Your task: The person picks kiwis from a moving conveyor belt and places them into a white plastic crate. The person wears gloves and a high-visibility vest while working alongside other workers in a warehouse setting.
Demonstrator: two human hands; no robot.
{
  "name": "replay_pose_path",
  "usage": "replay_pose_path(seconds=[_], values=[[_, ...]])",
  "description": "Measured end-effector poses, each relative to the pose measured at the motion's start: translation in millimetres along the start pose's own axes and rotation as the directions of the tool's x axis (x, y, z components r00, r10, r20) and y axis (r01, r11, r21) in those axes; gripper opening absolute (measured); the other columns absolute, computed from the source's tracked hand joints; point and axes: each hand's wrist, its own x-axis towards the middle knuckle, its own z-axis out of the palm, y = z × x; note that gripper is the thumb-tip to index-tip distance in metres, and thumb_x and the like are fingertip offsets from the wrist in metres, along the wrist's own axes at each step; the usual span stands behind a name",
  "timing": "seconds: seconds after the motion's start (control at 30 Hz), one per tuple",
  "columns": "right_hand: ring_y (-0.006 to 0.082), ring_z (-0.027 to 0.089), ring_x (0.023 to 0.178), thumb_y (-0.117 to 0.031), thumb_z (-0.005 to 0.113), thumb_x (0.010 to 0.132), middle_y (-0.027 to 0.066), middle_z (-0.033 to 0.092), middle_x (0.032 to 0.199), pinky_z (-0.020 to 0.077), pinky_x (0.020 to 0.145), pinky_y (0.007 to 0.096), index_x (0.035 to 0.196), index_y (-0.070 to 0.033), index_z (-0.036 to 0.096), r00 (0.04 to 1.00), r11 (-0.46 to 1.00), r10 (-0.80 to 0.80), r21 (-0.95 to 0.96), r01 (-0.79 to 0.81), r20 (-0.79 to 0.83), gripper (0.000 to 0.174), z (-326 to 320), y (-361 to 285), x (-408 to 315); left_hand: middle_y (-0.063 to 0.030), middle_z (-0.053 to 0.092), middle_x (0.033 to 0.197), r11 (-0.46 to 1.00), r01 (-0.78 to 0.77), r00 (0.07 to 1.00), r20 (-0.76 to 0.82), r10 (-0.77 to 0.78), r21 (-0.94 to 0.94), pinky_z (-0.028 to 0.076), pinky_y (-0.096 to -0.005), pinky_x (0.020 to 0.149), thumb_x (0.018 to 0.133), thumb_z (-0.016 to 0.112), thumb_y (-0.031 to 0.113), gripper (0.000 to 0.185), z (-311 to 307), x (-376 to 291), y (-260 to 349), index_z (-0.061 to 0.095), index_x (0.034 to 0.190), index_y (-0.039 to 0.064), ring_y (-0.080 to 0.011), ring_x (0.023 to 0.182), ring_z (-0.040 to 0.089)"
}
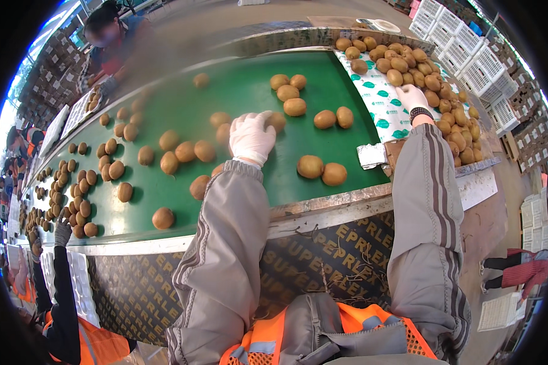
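Observation:
A green conveyor belt (237, 182) carries many scattered kiwifruit. My left hand (252, 137), in a white glove, is over the middle of the belt with its palm down; a kiwifruit (276, 121) lies at its fingertips on the right, and others lie close on its left. Whether it grips any fruit is hidden. My right hand (412, 97), gloved too, is at the belt's right end above a printed white sheet (380, 100). Its fingers touch or nearly touch the edge of a heap of kiwifruit (395, 76); its grip cannot be made out.
A metal-taped rim (301, 207) edges the belt's near side. Crumpled foil tape (371, 156) sits at the belt's right corner. Co-workers' gloved hands (63, 230) are over the belt at left, near white moulded trays (83, 283). Another person (112, 50) works across the belt. White crates (484, 64) stand at right.

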Motion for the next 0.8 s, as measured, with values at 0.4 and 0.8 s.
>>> replay_pose_path(seconds=[0.4,0.8], values=[[0.0312,0.068,0.121,-0.052,0.065,0.096,0.0195,0.072,0.13,0.0506,0.105,0.0393,0.136,-0.009,0.066,0.91,0.951,-0.308,0.1,0.292,0.277,0.059,22.4,2.6,7.0,-0.0061,0.075,0.114,0.996,0.074,0.995,-0.078,-0.07,0.052,0.037,-0.0507,0.113,0.092,0.063,0.028,0.026,13.6,7.9,4.7,0.078,0.113,0.023,-0.028,0.115,0.065],[0.0411,0.06,0.131,-0.066,0.054,0.092,0.0237,0.06,0.145,0.0477,0.111,0.0483,0.147,-0.011,0.057,0.98,0.969,0.196,-0.148,-0.196,-0.009,0.078,-116.1,126.4,-52.0,-0.0049,0.072,0.116,0.994,0.101,0.993,-0.066,-0.099,0.027,0.042,-0.0447,0.112,0.087,0.07,0.022,0.016,4.8,1.8,-16.1,0.081,0.099,0.021,-0.026,0.113,0.066]])
